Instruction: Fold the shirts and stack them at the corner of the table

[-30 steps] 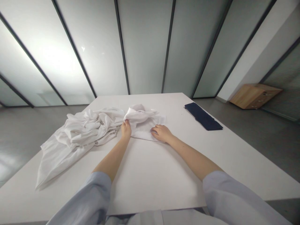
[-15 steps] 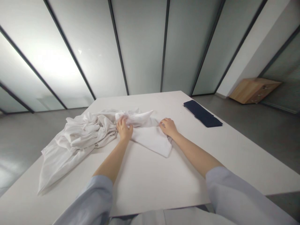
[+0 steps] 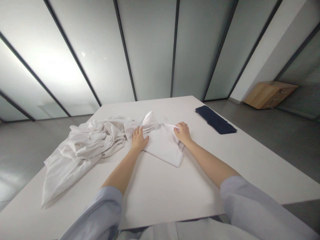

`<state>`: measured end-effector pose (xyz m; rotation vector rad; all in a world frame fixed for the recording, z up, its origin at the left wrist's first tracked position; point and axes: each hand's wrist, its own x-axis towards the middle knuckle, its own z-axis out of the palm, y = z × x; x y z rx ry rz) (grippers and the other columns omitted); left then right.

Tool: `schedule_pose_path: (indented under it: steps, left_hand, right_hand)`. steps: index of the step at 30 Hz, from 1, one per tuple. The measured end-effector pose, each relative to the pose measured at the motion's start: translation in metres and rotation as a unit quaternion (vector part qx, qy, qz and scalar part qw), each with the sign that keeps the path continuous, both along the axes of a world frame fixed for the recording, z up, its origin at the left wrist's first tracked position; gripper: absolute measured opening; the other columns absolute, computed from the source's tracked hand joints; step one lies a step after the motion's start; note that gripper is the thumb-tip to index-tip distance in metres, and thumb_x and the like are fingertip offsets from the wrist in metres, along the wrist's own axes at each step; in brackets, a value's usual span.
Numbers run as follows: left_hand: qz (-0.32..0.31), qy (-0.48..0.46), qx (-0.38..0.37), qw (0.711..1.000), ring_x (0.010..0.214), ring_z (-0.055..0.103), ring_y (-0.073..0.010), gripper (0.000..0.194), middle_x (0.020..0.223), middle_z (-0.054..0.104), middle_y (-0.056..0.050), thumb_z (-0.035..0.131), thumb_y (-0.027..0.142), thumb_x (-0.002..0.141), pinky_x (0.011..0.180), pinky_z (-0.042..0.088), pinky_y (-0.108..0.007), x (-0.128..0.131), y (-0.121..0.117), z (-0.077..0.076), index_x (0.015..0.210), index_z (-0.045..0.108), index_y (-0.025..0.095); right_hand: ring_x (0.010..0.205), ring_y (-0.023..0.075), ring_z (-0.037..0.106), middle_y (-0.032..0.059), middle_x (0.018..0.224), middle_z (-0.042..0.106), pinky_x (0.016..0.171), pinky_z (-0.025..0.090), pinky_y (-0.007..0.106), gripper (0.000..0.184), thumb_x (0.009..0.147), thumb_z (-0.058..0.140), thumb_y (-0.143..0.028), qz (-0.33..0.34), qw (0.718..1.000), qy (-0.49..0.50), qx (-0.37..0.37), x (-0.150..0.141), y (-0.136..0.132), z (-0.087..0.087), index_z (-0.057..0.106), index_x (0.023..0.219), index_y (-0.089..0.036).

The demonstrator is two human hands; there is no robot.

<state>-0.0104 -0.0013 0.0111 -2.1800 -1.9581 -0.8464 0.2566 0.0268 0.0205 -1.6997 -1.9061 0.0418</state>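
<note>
A flat, folded part of a white cloth (image 3: 162, 143) lies on the table between my two hands, one corner pointing toward me. My left hand (image 3: 139, 140) rests on its left side, fingers laid on the fabric and thumb apart. At the far right edge, my right hand (image 3: 183, 133) has its fingers closed on the cloth, and a taut edge runs leftward from it. A raised white fold (image 3: 149, 121) stands just beyond my left hand. To the left is a crumpled heap of white fabric (image 3: 87, 140); whether it joins the flat cloth I cannot tell.
A folded dark navy cloth (image 3: 216, 120) lies near the right edge of the white table (image 3: 172, 196). Frosted glass panels (image 3: 152, 50) stand behind the table. A wooden drawer cabinet (image 3: 270, 95) is on the floor at the far right.
My left hand has moved slightly right and flattened on the cloth. My right hand has shifted a little right and away. More flat cloth shows between them, and the loose fold now stands up.
</note>
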Motion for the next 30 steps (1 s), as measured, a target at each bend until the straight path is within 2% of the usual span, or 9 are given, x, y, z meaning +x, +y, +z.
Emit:
schedule_pose_path:
  steps: [3, 6, 9, 11, 15, 17, 22, 25, 30]
  left_hand:
    - [-0.082, 0.012, 0.052, 0.995, 0.138, 0.037, -0.0327, 0.075, 0.151, 0.038, -0.018, 0.063, 0.035, 0.081, 0.111, 0.033, -0.048, 0.006, -0.005, 0.004, 0.147, 0.033, 0.015]
    - [-0.167, 0.048, 0.024, 0.984, 0.138, 0.036, -0.0327, 0.080, 0.157, 0.030, -0.015, 0.069, 0.032, 0.076, 0.110, 0.034, -0.047, 0.013, -0.009, 0.007, 0.148, 0.035, 0.021]
    - [-0.239, 0.081, -0.020, 0.967, 0.135, 0.040, -0.0313, 0.056, 0.155, 0.034, -0.012, 0.067, 0.026, 0.077, 0.110, 0.035, -0.045, 0.017, -0.010, 0.005, 0.132, 0.055, 0.024]
    - [-0.262, 0.078, -0.052, 0.961, 0.127, 0.049, -0.0282, 0.038, 0.143, 0.049, -0.012, 0.062, 0.022, 0.080, 0.107, 0.039, -0.041, 0.018, -0.009, 0.004, 0.118, 0.064, 0.023]
    - [-0.213, 0.044, -0.080, 0.973, 0.105, 0.060, -0.0247, 0.028, 0.108, 0.066, -0.009, 0.060, 0.021, 0.080, 0.092, 0.048, -0.035, 0.016, -0.008, 0.004, 0.108, 0.064, 0.021]
    - [-0.183, 0.026, -0.064, 0.981, 0.100, 0.061, -0.0246, 0.025, 0.100, 0.066, -0.009, 0.060, 0.021, 0.079, 0.089, 0.048, -0.034, 0.014, -0.008, 0.006, 0.104, 0.063, 0.020]
    - [-0.134, -0.088, 0.010, 0.987, 0.093, 0.062, -0.0240, 0.020, 0.093, 0.065, -0.007, 0.062, 0.022, 0.076, 0.084, 0.048, -0.033, 0.008, -0.008, 0.008, 0.097, 0.063, 0.020]
    - [-0.079, -0.169, 0.066, 0.980, 0.093, 0.062, -0.0248, 0.020, 0.093, 0.065, -0.006, 0.059, 0.020, 0.076, 0.083, 0.048, -0.035, -0.001, -0.005, 0.008, 0.095, 0.062, 0.020]
    - [0.040, -0.253, 0.122, 0.959, 0.097, 0.062, -0.0282, 0.025, 0.093, 0.066, -0.009, 0.057, 0.017, 0.072, 0.085, 0.048, -0.039, -0.015, 0.006, 0.005, 0.097, 0.061, 0.018]
  right_hand:
    - [0.097, 0.0215, 0.056, 0.0074, 0.100, 0.065, 0.086, 0.042, 0.032, 0.024, 0.087, 0.044, -0.025, 0.164, 0.976, 0.135, -0.054, -0.015, -0.011, 0.006, 0.064, 0.098, -0.018]
    - [0.079, 0.0182, 0.058, 0.0011, 0.082, 0.066, 0.075, 0.044, 0.028, 0.017, 0.081, 0.053, -0.031, 0.337, 0.896, 0.214, -0.193, -0.032, -0.027, 0.015, 0.065, 0.084, -0.019]
    - [0.074, 0.0172, 0.060, 0.0021, 0.078, 0.067, 0.071, 0.045, 0.027, 0.018, 0.076, 0.060, -0.034, 0.414, 0.822, 0.257, -0.295, -0.041, -0.035, 0.020, 0.067, 0.076, -0.017]
    - [0.077, 0.0183, 0.063, 0.0047, 0.084, 0.070, 0.073, 0.047, 0.028, 0.022, 0.080, 0.055, -0.034, 0.382, 0.823, 0.301, -0.294, -0.041, -0.032, 0.018, 0.068, 0.079, -0.017]
    - [0.099, 0.0207, 0.064, 0.0084, 0.106, 0.071, 0.090, 0.047, 0.035, 0.028, 0.085, 0.046, -0.023, 0.216, 0.928, 0.267, -0.146, -0.028, -0.010, -0.002, 0.069, 0.099, -0.018]
    - [0.112, 0.0215, 0.060, 0.0090, 0.120, 0.068, 0.098, 0.044, 0.037, 0.033, 0.088, 0.045, -0.022, 0.210, 0.956, 0.165, -0.118, -0.021, -0.001, -0.013, 0.068, 0.111, -0.019]
    - [0.136, 0.0290, 0.042, 0.0073, 0.148, 0.048, 0.109, 0.034, 0.041, 0.046, 0.088, 0.059, -0.038, 0.256, 0.954, -0.091, -0.128, -0.011, 0.009, -0.028, 0.059, 0.132, -0.029]
    - [0.142, 0.0374, 0.031, 0.0109, 0.156, 0.035, 0.113, 0.027, 0.049, 0.064, 0.083, 0.066, -0.043, 0.178, 0.962, -0.138, -0.151, -0.006, 0.011, -0.029, 0.049, 0.143, -0.029]
    - [0.141, 0.0438, 0.029, 0.0204, 0.154, 0.036, 0.108, 0.020, 0.067, 0.060, 0.095, 0.037, -0.056, -0.044, 0.977, -0.079, -0.194, 0.020, 0.024, -0.025, 0.054, 0.138, -0.018]
